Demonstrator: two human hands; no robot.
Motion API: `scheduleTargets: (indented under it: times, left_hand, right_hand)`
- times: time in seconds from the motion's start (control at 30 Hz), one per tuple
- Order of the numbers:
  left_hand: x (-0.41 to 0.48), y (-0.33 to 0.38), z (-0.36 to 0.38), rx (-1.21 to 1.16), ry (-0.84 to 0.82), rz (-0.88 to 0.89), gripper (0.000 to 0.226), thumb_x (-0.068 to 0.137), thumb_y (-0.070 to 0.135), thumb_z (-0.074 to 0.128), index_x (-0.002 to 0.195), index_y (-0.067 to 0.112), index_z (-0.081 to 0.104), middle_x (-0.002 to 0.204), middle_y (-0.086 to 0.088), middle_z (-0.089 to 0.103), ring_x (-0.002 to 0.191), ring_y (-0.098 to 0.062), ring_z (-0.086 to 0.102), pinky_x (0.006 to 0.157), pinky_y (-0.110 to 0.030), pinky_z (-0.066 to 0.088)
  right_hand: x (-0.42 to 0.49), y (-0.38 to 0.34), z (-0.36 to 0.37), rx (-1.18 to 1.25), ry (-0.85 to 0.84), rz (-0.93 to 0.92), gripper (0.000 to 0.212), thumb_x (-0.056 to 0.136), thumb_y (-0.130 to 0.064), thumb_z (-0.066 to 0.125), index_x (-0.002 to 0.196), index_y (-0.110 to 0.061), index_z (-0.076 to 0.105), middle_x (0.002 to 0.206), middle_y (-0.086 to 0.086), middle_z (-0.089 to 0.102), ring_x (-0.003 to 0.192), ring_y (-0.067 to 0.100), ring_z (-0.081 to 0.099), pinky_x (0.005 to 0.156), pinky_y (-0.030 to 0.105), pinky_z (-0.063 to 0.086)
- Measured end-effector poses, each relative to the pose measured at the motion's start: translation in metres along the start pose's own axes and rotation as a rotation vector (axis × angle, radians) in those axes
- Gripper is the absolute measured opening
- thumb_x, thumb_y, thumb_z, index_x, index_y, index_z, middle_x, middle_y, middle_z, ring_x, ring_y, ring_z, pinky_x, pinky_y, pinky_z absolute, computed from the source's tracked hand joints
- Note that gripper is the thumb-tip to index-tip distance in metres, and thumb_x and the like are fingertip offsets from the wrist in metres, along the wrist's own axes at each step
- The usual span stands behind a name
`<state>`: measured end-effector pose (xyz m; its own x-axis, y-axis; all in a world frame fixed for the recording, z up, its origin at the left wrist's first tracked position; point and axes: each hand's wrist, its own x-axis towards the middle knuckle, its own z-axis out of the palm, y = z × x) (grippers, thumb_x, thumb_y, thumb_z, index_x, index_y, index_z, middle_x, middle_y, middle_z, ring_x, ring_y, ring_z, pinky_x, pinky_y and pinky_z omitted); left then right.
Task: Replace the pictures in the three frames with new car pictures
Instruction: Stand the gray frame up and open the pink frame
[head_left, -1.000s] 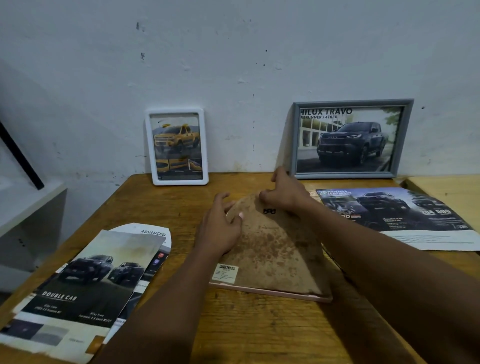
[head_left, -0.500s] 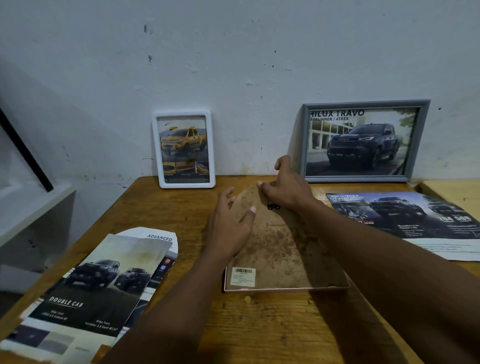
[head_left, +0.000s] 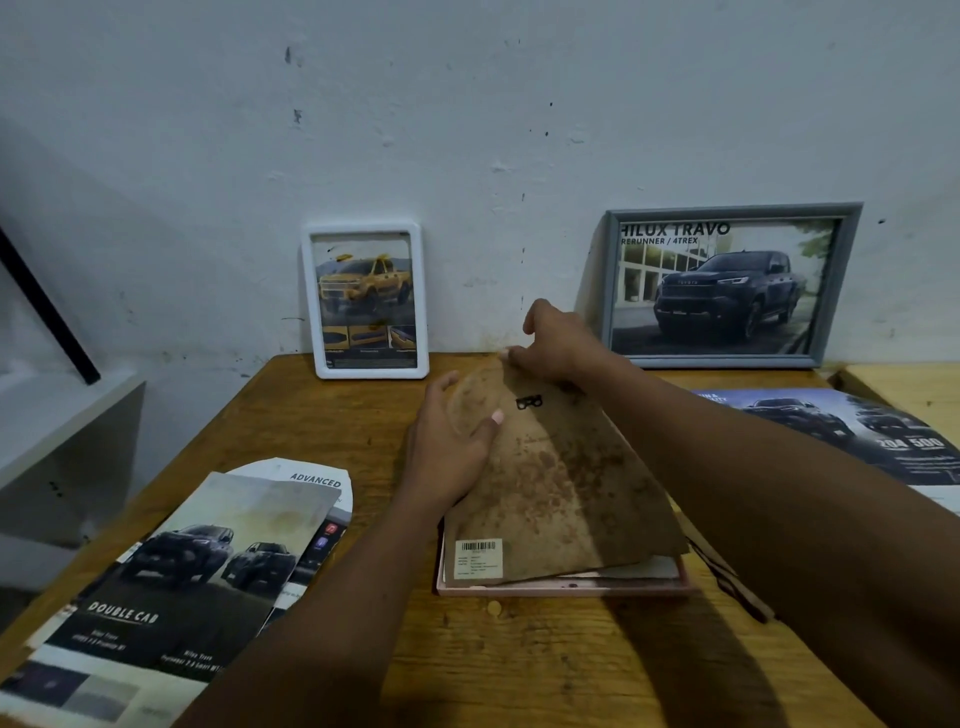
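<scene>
Head camera, looking down over my arms. My right hand (head_left: 556, 345) pinches the far edge of the brown, stained backing board (head_left: 561, 493). My left hand (head_left: 447, 447) grasps its left edge, thumb on top and fingers tucked behind. The board is tilted, far end raised, with its near edge down in the pink frame (head_left: 566, 587) that lies face down in the middle of the worktop (head_left: 519, 665). A barcode sticker (head_left: 480, 557) sits at the board's near left corner and a small black hanger clip (head_left: 529, 401) near its top.

At the back the white frame (head_left: 423, 301) leans upright against the wall (head_left: 467, 104) with a yellow pickup picture in it. To its right the grey frame (head_left: 836, 280) leans there too, showing a dark pickup. My right hand and wrist cover the grey frame's lower left corner.

On my left a stack of car brochures (head_left: 171, 587) lies flat, running off the near left of the worktop. On my right another car brochure (head_left: 852, 431) lies flat, and my right forearm crosses over its near side. A pale shelf (head_left: 62, 415) stands off to the left of the worktop, and a lighter wooden table (head_left: 904, 384) butts up on the right.
</scene>
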<state>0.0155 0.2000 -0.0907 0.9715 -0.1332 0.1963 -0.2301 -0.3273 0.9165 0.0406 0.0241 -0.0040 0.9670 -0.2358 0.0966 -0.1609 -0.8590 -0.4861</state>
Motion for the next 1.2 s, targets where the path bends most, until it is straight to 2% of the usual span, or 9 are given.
scheduleTargets:
  times: [0.17, 0.3, 0.53, 0.63, 0.73, 0.8, 0.9, 1.1, 1.2]
  left_hand:
    - [0.011, -0.006, -0.01, 0.094, 0.057, 0.011, 0.053, 0.091, 0.036, 0.074, 0.136, 0.04, 0.046, 0.143, 0.0, 0.051, 0.131, -0.023, 0.049, 0.105, -0.044, 0.047]
    - [0.017, -0.002, -0.017, 0.106, 0.081, 0.026, 0.054, 0.092, 0.032, 0.074, 0.138, 0.034, 0.047, 0.143, -0.001, 0.053, 0.129, -0.022, 0.051, 0.101, -0.039, 0.047]
    - [0.031, 0.043, -0.014, 0.049, 0.112, 0.08, 0.054, 0.091, 0.025, 0.076, 0.138, 0.028, 0.05, 0.137, -0.003, 0.049, 0.123, -0.017, 0.05, 0.096, -0.029, 0.043]
    - [0.032, 0.068, 0.003, 0.021, 0.071, 0.129, 0.05, 0.089, 0.028, 0.078, 0.132, 0.029, 0.054, 0.131, 0.001, 0.053, 0.118, -0.019, 0.055, 0.096, -0.033, 0.048]
    - [0.029, 0.088, 0.033, 0.031, -0.039, 0.166, 0.05, 0.086, 0.029, 0.08, 0.13, 0.029, 0.056, 0.129, 0.004, 0.056, 0.111, -0.022, 0.06, 0.092, -0.043, 0.056]
    - [0.024, 0.097, 0.06, 0.027, -0.1, 0.176, 0.053, 0.082, 0.029, 0.083, 0.128, 0.03, 0.056, 0.132, 0.003, 0.054, 0.112, -0.022, 0.061, 0.087, -0.048, 0.06]
    - [0.015, 0.103, 0.104, 0.023, -0.144, 0.24, 0.054, 0.08, 0.025, 0.086, 0.124, 0.031, 0.055, 0.136, 0.004, 0.044, 0.119, -0.014, 0.054, 0.096, -0.037, 0.056]
    - [0.003, 0.1, 0.166, 0.096, -0.225, 0.334, 0.057, 0.081, 0.023, 0.084, 0.131, 0.021, 0.057, 0.142, 0.003, 0.038, 0.121, -0.006, 0.047, 0.099, -0.021, 0.042]
    - [0.003, 0.095, 0.18, 0.203, -0.312, 0.346, 0.06, 0.086, 0.028, 0.08, 0.139, 0.021, 0.053, 0.145, 0.003, 0.038, 0.122, -0.006, 0.046, 0.103, -0.022, 0.039]
  right_hand:
    - [-0.023, 0.028, -0.009, 0.143, -0.113, 0.061, 0.043, 0.091, -0.033, 0.067, 0.125, -0.013, 0.049, 0.116, 0.008, 0.054, 0.103, 0.025, 0.056, 0.09, 0.044, 0.054]
    - [-0.054, 0.049, -0.01, 0.447, -0.151, 0.13, 0.03, 0.09, -0.025, 0.069, 0.114, -0.014, 0.053, 0.106, 0.01, 0.06, 0.097, 0.027, 0.062, 0.08, 0.043, 0.055]
    - [-0.078, 0.054, -0.019, 0.834, 0.133, 0.181, 0.02, 0.091, -0.009, 0.067, 0.11, -0.01, 0.061, 0.099, 0.012, 0.067, 0.083, 0.023, 0.066, 0.075, 0.042, 0.059]
    - [-0.074, 0.071, -0.05, 0.715, 0.305, 0.109, 0.016, 0.087, -0.014, 0.07, 0.102, -0.019, 0.066, 0.101, 0.006, 0.069, 0.093, 0.022, 0.068, 0.087, 0.047, 0.058]
    - [-0.074, 0.096, -0.086, 0.485, 0.456, 0.041, 0.019, 0.087, -0.017, 0.07, 0.105, -0.019, 0.07, 0.107, -0.001, 0.069, 0.1, 0.016, 0.065, 0.093, 0.04, 0.055]
    - [-0.075, 0.115, -0.106, 0.33, 0.512, -0.005, 0.023, 0.088, -0.015, 0.07, 0.111, -0.014, 0.071, 0.117, 0.0, 0.066, 0.107, 0.013, 0.06, 0.095, 0.03, 0.051]
    - [-0.078, 0.146, -0.12, 0.11, 0.545, -0.081, 0.022, 0.092, -0.013, 0.067, 0.113, -0.011, 0.068, 0.121, 0.001, 0.057, 0.108, 0.011, 0.053, 0.088, 0.011, 0.037]
    - [-0.075, 0.21, -0.11, 0.01, 0.553, -0.02, 0.019, 0.097, -0.016, 0.058, 0.113, -0.012, 0.067, 0.133, 0.008, 0.052, 0.118, 0.023, 0.053, 0.095, 0.026, 0.039]
    - [-0.077, 0.231, -0.098, 0.017, 0.496, 0.051, 0.02, 0.098, -0.017, 0.056, 0.115, -0.012, 0.066, 0.133, 0.01, 0.052, 0.117, 0.026, 0.053, 0.093, 0.027, 0.039]
